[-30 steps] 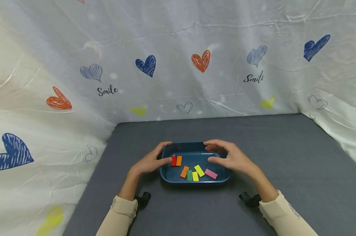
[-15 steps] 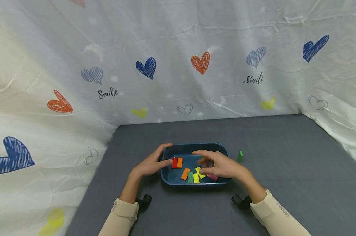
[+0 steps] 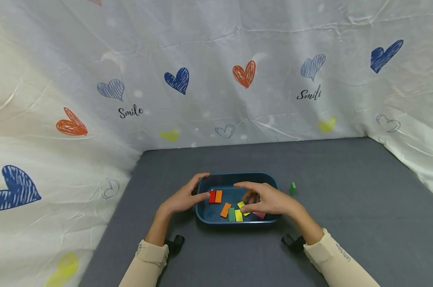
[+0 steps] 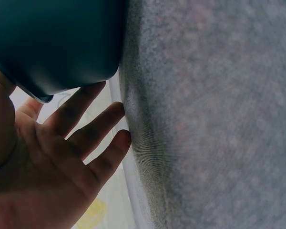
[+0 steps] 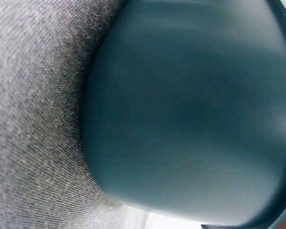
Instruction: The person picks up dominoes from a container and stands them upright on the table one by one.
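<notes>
A dark blue tray (image 3: 220, 180) sits on the grey table with small rectangular blocks inside. My left hand (image 3: 182, 198) holds its left end, thumb over the rim by the red block (image 3: 212, 196), fingers outside against the wall. My right hand (image 3: 270, 199) reaches over the tray's right part, index finger extended, thumb tip at a yellow block (image 3: 241, 205). A gap shows between its thumb and fingers. The pink block (image 3: 259, 215) is partly hidden under this hand. Two orange blocks, a teal-green block (image 3: 231, 214) and another yellow block (image 3: 239, 215) lie flat.
A bright green block (image 3: 292, 188) stands on end on the table (image 3: 345, 191), just right of the tray. White cloth (image 3: 209, 48) printed with hearts hangs behind and at both sides. The right wrist view is mostly the tray's outer wall (image 5: 190, 114).
My right hand has moved left and inward from the tray's right rim to over the blocks, uncovering the standing green block. The left hand stays in place.
</notes>
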